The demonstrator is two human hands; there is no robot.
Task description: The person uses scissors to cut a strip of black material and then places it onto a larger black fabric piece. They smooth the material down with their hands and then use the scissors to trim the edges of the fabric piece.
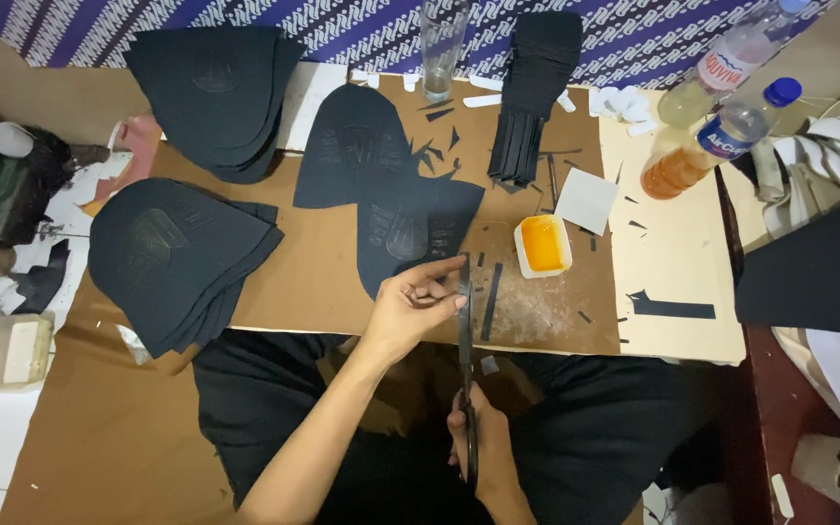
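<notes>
Left hand pinches the top end of a thin black strip of material, fingers closed on it at the near edge of the brown cardboard-covered counter. The strip's long axis runs from 12 to 6 o'clock, down to the right hand at 5 o'clock, which grips dark scissors below. A small white dish of orange glue sits at 1 o'clock.

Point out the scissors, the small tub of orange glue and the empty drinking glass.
scissors (pixel 466 389): head view, on the dark blades.
tub of orange glue (pixel 542 244): head view, on the orange surface.
drinking glass (pixel 440 49): head view, on its clear wall.
</notes>
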